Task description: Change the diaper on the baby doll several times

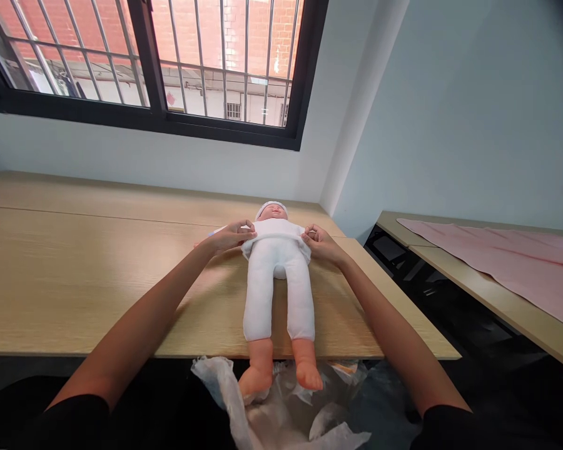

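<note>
Plastic bag [223, 394], wooden table [75, 281] (doll [276, 281] atop)

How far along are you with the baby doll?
Looks done: the baby doll already wears a white cap, a white top and white trousers. In hand: your left hand and right hand rest at the sides of the top. Left: the feet are bare, hanging past the table edge, so they may be what remains.
</note>
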Demonstrator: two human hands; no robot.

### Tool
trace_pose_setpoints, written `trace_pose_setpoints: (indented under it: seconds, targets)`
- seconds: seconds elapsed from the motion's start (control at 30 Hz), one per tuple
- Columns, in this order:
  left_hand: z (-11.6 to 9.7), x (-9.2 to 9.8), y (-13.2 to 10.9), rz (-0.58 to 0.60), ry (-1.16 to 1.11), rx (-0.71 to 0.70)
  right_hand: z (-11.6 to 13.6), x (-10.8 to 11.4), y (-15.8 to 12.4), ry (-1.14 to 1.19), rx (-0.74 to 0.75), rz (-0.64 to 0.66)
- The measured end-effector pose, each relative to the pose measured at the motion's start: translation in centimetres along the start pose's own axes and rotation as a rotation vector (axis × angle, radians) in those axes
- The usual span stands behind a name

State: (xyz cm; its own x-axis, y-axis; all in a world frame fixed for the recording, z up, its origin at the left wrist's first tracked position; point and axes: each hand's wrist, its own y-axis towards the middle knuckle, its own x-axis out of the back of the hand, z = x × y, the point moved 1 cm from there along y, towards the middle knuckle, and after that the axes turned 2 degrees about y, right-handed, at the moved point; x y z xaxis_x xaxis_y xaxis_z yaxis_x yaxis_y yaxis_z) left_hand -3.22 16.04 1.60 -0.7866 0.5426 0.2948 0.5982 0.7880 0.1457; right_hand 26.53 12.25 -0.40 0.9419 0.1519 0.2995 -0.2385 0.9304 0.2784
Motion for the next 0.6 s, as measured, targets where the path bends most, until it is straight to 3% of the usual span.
trace_pose_setpoints:
  seconds: [0.27, 0.43, 0.6]
  targets:
    - [-0.1, -1.4, 0.0, -0.171, 0.235, -0.107, -3.2, -1.3, 1.0, -0.163, 0.108, -0.165]
    - [0.0, -1.8, 0.4, -0.185, 0.314, -0.149, -2.2, -2.0, 0.3, -0.205, 0.183, -0.252]
    - [-0.3, -2.5, 0.5, -0.211, 0.402, -0.206, -0.8, -2.8, -0.5, -0.226, 0.234, -0.237]
